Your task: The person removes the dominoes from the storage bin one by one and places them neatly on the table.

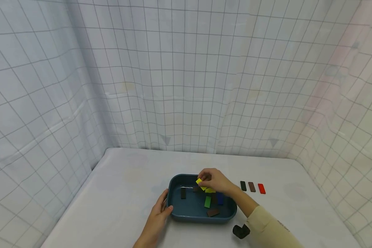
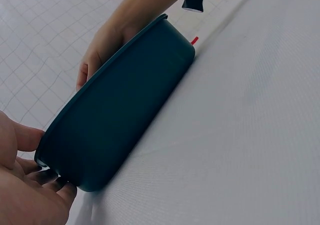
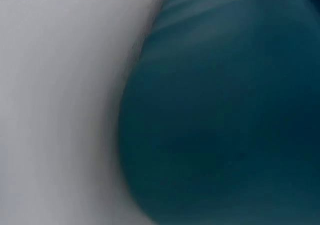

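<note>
Closest to the head camera, the left hand (image 1: pixel 156 215) rests against the near-left corner of a dark teal, round-cornered plastic tray (image 1: pixel 176 213), its thumb on the rim and its fingers curled round the outer wall, as the left wrist view confirms. Over the tray's far side, the right hand (image 1: pixel 215 181) pinches a small yellow rectangular tile (image 1: pixel 199 182) between thumb and fingertips, held just above the other tiles. Lying loose on the tray floor are a green tile (image 1: pixel 207 202), a blue one (image 1: pixel 220 199), a brown one (image 1: pixel 213 212) and a dark one (image 1: pixel 183 193). Out on the white cloth-covered table (image 1: pixel 127 179), to the right of the tray, a dark green tile (image 1: pixel 243 186), a brown tile (image 1: pixel 251 187) and a red tile (image 1: pixel 261 188) sit in a row. The pinch looks shallow, so the yellow tile could slip and fall back among the others, scattering them. If the left hand loosens, the light tray may skid on the cloth. The sleeve could also brush the row of three out of line.
</note>
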